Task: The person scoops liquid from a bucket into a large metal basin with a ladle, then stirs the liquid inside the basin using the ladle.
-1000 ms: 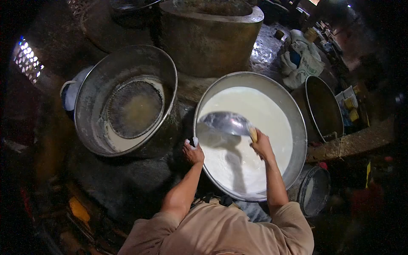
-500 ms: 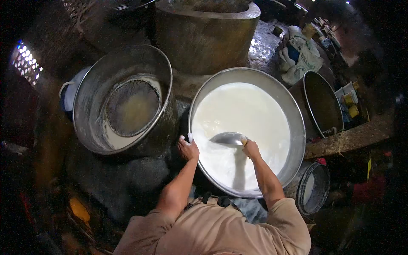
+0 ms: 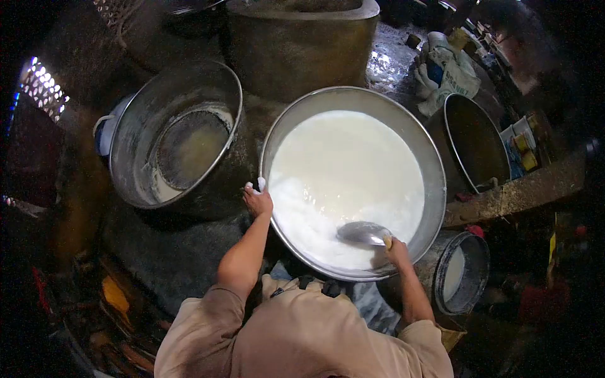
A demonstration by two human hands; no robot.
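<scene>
A wide metal vat (image 3: 436, 157) full of white, milky liquid (image 3: 346, 151) stands before me, with foam (image 3: 302, 220) along its near side. My right hand (image 3: 397, 252) is closed on the short yellowish handle of a metal scoop (image 3: 363, 232). The scoop's bowl lies tilted at the foam near the front right of the vat. At the left rim, my left hand (image 3: 257, 200) grips the edge, with white foam on its thumb and fingertips.
To the left stands a tilted metal pot (image 3: 135, 170) with a round sieve-like disc (image 3: 192, 148) inside. A thick-walled round basin (image 3: 299, 57) is behind. On the right are a dark pot (image 3: 479, 145), a bucket of white liquid (image 3: 469, 271) and sacks (image 3: 457, 79).
My right hand has drawn the scoop toward me and to the right through the foam. Foam has spread along the near side. My left hand remains at the rim while the view shifts.
</scene>
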